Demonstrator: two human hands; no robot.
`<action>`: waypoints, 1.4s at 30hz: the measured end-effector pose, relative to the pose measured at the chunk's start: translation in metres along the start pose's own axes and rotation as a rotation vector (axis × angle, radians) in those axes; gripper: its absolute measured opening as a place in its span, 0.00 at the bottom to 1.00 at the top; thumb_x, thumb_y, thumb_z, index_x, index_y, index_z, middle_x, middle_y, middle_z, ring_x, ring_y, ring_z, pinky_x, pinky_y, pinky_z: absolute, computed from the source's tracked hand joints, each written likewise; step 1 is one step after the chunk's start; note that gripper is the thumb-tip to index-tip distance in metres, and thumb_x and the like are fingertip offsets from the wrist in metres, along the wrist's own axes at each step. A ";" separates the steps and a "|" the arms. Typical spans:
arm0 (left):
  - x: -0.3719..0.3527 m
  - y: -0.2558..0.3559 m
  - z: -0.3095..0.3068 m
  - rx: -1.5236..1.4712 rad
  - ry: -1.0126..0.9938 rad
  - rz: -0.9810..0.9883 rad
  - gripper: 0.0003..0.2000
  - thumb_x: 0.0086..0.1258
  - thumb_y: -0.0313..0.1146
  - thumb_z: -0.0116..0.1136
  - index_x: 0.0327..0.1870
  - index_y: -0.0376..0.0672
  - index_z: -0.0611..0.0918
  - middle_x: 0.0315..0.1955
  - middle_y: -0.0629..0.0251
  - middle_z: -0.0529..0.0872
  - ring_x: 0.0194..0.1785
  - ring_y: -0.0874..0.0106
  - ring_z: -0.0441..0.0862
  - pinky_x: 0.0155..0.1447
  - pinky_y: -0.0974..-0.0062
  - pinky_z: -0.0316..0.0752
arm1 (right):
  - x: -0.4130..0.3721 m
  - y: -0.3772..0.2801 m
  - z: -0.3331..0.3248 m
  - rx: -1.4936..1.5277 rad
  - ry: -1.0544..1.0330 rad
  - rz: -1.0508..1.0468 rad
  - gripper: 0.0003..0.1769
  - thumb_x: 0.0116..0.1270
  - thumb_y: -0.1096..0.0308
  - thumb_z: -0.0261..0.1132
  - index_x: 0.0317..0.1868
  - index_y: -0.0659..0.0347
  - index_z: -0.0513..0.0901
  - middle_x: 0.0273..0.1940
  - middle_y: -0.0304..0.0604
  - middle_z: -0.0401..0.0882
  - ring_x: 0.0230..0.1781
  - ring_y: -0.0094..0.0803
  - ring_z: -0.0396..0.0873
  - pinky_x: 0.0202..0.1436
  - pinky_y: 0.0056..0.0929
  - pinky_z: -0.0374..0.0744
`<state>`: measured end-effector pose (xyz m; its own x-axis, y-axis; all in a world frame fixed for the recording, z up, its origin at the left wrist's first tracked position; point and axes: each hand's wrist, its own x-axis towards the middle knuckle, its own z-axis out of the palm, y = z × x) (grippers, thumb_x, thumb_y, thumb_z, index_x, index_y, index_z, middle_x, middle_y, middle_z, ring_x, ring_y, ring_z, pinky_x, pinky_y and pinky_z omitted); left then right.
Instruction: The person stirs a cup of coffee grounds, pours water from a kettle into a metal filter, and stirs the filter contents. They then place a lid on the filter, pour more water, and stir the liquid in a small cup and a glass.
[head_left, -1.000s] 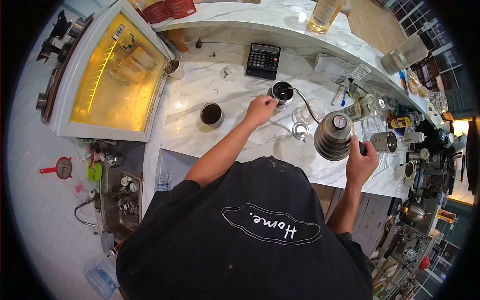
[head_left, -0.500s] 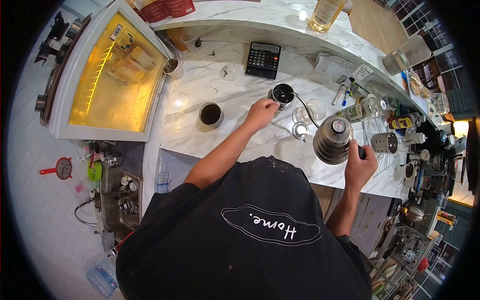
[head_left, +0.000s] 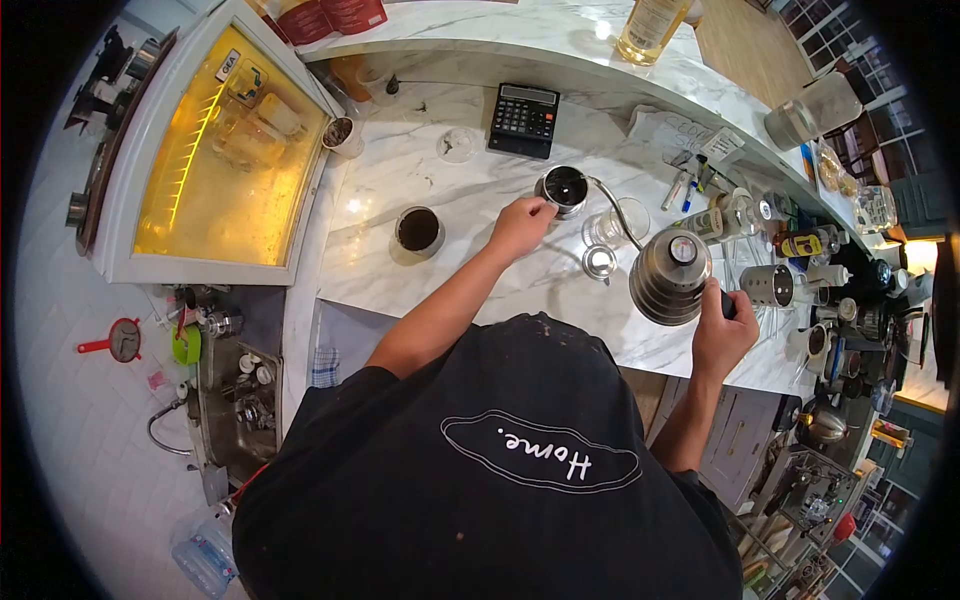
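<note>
My right hand (head_left: 725,328) is wrapped around the black handle of a steel gooseneck kettle (head_left: 668,285). The kettle's thin curved spout reaches left to the rim of a small metal cup (head_left: 562,207) with dark contents. At the cup's near-left side, the fingers of my left hand (head_left: 523,228) are pinched together on it; the exact grip is partly hidden. Right of the cup stands a clear glass (head_left: 612,229), with a small round metal piece (head_left: 599,262) just in front. Farther left is a glass of dark liquid (head_left: 419,230), apart from both hands.
A black calculator (head_left: 523,120) and a clear round lid (head_left: 457,146) lie behind on the marble counter (head_left: 400,290). Markers (head_left: 690,190), jars and a perforated metal container (head_left: 768,286) crowd the right. A lit, glass-fronted cabinet (head_left: 290,272) stands left, above a sink (head_left: 210,400).
The kettle and my right hand have shifted slightly right, and the spout tip has drawn toward the cup's right rim. My left hand stays at the cup.
</note>
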<state>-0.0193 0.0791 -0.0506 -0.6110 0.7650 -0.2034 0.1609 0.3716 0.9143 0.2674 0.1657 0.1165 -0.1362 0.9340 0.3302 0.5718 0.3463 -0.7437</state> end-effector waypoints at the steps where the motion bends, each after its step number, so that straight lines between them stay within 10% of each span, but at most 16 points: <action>1: -0.002 0.004 0.000 0.006 -0.001 -0.013 0.20 0.76 0.48 0.59 0.37 0.36 0.85 0.26 0.53 0.85 0.31 0.59 0.81 0.40 0.61 0.74 | 0.000 0.000 -0.002 -0.004 0.004 -0.002 0.20 0.68 0.65 0.73 0.24 0.68 0.76 0.18 0.32 0.71 0.22 0.17 0.66 0.24 0.25 0.65; 15: -0.003 0.008 -0.002 0.041 -0.009 -0.053 0.19 0.75 0.50 0.58 0.40 0.40 0.88 0.31 0.51 0.89 0.36 0.53 0.86 0.43 0.58 0.77 | -0.009 0.002 -0.009 -0.004 0.003 0.005 0.20 0.68 0.65 0.73 0.23 0.67 0.76 0.18 0.31 0.71 0.21 0.16 0.65 0.24 0.24 0.64; 18: -0.003 0.012 -0.005 0.083 -0.030 -0.081 0.19 0.76 0.48 0.60 0.43 0.38 0.88 0.26 0.61 0.84 0.31 0.71 0.78 0.40 0.67 0.73 | -0.011 -0.001 -0.006 0.009 -0.009 0.010 0.20 0.68 0.65 0.73 0.23 0.68 0.76 0.18 0.30 0.70 0.21 0.15 0.64 0.24 0.23 0.63; 24: -0.002 0.011 -0.005 0.104 -0.021 -0.104 0.20 0.73 0.53 0.58 0.44 0.44 0.90 0.37 0.52 0.91 0.43 0.52 0.88 0.48 0.59 0.80 | -0.007 -0.006 -0.001 0.022 -0.015 -0.005 0.20 0.69 0.65 0.73 0.24 0.67 0.76 0.19 0.29 0.69 0.22 0.15 0.63 0.25 0.23 0.62; 36: -0.004 0.011 -0.004 0.065 -0.003 -0.069 0.20 0.75 0.49 0.60 0.43 0.37 0.88 0.28 0.58 0.87 0.33 0.65 0.82 0.42 0.66 0.75 | -0.001 -0.008 -0.006 0.025 0.005 0.020 0.19 0.69 0.64 0.73 0.25 0.66 0.76 0.21 0.26 0.65 0.25 0.16 0.61 0.28 0.23 0.60; 42: -0.001 0.008 -0.004 0.063 -0.032 -0.092 0.20 0.75 0.51 0.58 0.44 0.42 0.89 0.38 0.52 0.91 0.42 0.53 0.88 0.48 0.61 0.80 | -0.005 0.002 -0.010 0.015 -0.002 0.023 0.19 0.69 0.64 0.73 0.25 0.66 0.76 0.21 0.26 0.66 0.25 0.16 0.61 0.27 0.24 0.60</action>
<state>-0.0203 0.0793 -0.0416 -0.6005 0.7422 -0.2975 0.1546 0.4728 0.8675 0.2774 0.1608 0.1187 -0.1248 0.9418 0.3122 0.5628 0.3264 -0.7595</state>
